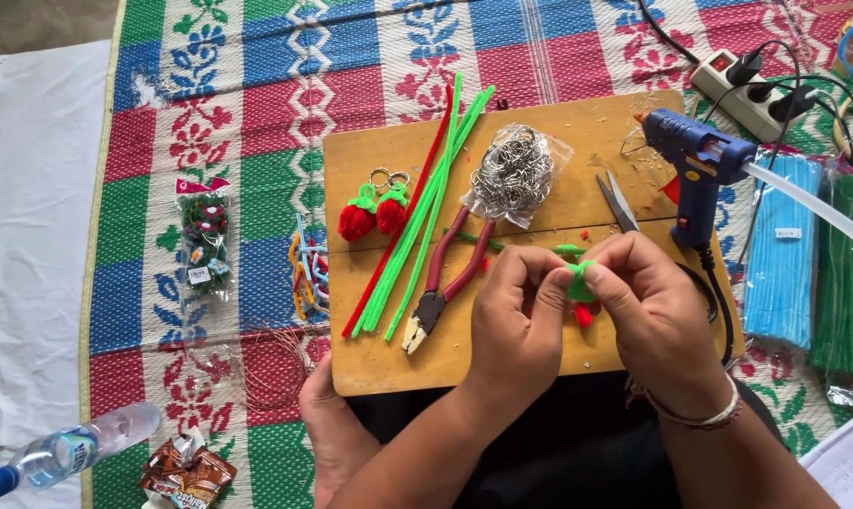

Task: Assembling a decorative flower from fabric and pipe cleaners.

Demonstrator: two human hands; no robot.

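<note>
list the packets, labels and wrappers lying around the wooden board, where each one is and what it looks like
Clear plastic packet of metal key rings: on the board's top middle, silvery contents.
Small clear bag with red top: on the mat left of the board, colourful bits inside, white label.
Brown crumpled snack wrapper: bottom left, by the plastic water bottle with blue label.
Clear packs of blue pipe cleaners and green pipe cleaners: right edge, long, upright.

Single head-worn view, looking steeply down from close above at the board [389,368] on the person's lap and the surrounding mat [257,75].
</note>
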